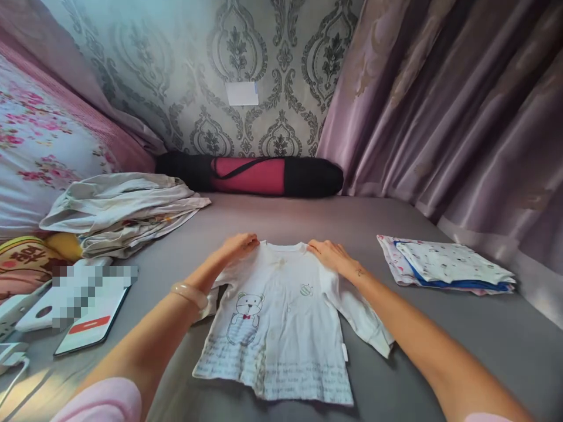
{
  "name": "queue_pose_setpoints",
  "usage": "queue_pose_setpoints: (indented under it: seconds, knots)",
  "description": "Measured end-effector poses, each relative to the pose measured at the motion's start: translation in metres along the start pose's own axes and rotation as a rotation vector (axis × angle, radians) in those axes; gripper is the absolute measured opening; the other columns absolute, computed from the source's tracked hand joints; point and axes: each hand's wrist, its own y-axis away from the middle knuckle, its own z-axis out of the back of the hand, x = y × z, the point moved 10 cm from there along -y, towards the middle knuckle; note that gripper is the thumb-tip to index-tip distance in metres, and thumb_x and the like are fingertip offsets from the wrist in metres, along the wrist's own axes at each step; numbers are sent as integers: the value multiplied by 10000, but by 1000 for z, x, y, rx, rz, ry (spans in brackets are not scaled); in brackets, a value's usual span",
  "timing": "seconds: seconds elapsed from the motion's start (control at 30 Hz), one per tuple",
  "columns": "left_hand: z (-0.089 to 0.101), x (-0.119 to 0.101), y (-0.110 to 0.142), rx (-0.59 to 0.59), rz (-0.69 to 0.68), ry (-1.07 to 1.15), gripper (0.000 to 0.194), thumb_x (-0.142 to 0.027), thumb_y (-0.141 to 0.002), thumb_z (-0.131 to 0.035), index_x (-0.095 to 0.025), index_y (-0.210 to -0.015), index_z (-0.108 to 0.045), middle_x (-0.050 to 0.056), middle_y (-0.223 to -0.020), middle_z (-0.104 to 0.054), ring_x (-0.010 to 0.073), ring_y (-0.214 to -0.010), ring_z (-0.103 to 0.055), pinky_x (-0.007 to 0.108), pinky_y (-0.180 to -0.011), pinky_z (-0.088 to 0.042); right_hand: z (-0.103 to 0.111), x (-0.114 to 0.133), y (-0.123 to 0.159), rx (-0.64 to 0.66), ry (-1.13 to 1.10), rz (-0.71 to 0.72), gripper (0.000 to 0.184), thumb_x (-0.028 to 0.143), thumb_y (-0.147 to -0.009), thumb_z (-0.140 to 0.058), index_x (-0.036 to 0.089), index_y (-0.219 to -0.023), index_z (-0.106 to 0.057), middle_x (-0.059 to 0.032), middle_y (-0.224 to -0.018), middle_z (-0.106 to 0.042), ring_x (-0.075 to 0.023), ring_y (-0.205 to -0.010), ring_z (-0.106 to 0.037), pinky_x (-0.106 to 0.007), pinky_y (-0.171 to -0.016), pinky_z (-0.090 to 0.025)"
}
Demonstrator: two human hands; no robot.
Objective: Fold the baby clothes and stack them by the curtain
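Note:
A small white long-sleeved baby shirt point(290, 328) lies spread on the grey bed sheet, its collar facing away from me. A bear drawing shows on its front, with grey lettering along the hem. My left hand point(240, 245) is closed on the left shoulder of the shirt, beside the collar. At the opposite shoulder, my right hand point(329, 253) grips the cloth with bent fingers. The right sleeve stretches out under my right forearm, while the left sleeve is partly hidden behind my left wrist, which wears a pale bangle point(190, 295).
Folded clothes point(457, 266) lie at the right, and a larger pile of clothes point(123, 205) at the left. A phone point(94, 322) and a power strip point(17, 310) are near left. A black and red roll bag point(250, 176) lies along the wall, beside the purple curtain point(440, 105).

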Motion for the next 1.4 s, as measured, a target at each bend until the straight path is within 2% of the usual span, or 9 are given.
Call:
queue_pose_setpoints:
  seconds: [0.2, 0.37, 0.63, 0.73, 0.83, 0.93, 1.03, 1.17, 1.4]
  knots:
    - [6, 6, -13, -58, 12, -230, 416, -433, -991, -211, -236, -1114, -557, 116, -971, -705, 251, -854, -671, 300, -693, -429, -2, -3, -23, -31, 121, 6, 383, 423, -1032, -217, 272, -1221, -514, -108, -1032, -710, -256, -946, -672, -330, -762, -411]
    - [9, 15, -34, -90, 51, -285, 398, -411, -1001, -198, -227, -1130, -527, 130, -996, -697, 266, -854, -676, 317, -689, -421, -4, -9, -58, -55, 148, 5, 336, 392, -1027, -270, 260, -1211, -518, -137, -1087, -699, -268, -962, -674, -337, -762, -409]
    - [21, 30, -64, -142, 86, -188, 353, -387, -981, -267, -220, -1062, -567, 118, -1039, -678, 245, -882, -655, 293, -673, -408, 7, -19, -92, -139, 63, 23, 322, 360, -1021, -319, 234, -1171, -574, -129, -1126, -663, -247, -1006, -633, -344, -817, -413]
    - [17, 33, -72, -107, 70, -73, 302, -364, -935, -362, -199, -957, -614, 97, -951, -686, 225, -841, -637, 279, -654, -395, 10, -19, -101, -185, -84, 67, 303, 322, -1007, -368, 202, -1115, -625, -108, -1125, -644, -209, -1040, -595, -298, -852, -408]
    - [15, 32, -82, -97, 78, 30, 371, -418, -927, -361, -178, -858, -634, 71, -815, -679, 197, -757, -614, 269, -641, -389, 8, -15, -115, -171, -228, 107, 316, 275, -998, -378, 160, -1093, -656, -94, -1053, -655, -174, -1009, -591, -253, -885, -394]
    - [12, 29, -90, -106, 116, 104, 375, -468, -900, -423, -167, -863, -644, 71, -802, -683, 196, -748, -610, 266, -641, -393, 4, -12, -128, -159, -258, 70, 287, 283, -978, -428, 149, -1060, -668, -100, -1053, -657, -182, -1005, -592, -249, -883, -392]
    - [7, 27, -94, -123, 148, 97, 309, -426, -892, -469, -168, -904, -639, 90, -864, -692, 217, -810, -624, 275, -664, -407, 2, -11, -131, -189, -244, 3, 236, 301, -962, -469, 165, -1044, -644, -97, -1085, -654, -202, -1025, -587, -261, -861, -396]
    - [6, 26, -90, -210, 184, 40, 279, -358, -942, -396, -171, -1008, -592, 132, -1008, -673, 249, -948, -621, 303, -739, -431, 3, -7, -124, -271, -202, -52, 246, 282, -999, -383, 171, -1076, -589, -122, -1120, -639, -221, -1032, -583, -285, -840, -390]
    - [6, 22, -83, -284, 167, -49, 272, -351, -978, -341, -187, -1015, -555, 138, -1053, -639, 256, -1028, -597, 317, -785, -438, 2, -3, -119, -336, -123, -42, 235, 282, -1008, -354, 174, -1067, -554, -129, -1116, -612, -239, -1045, -554, -308, -846, -377]
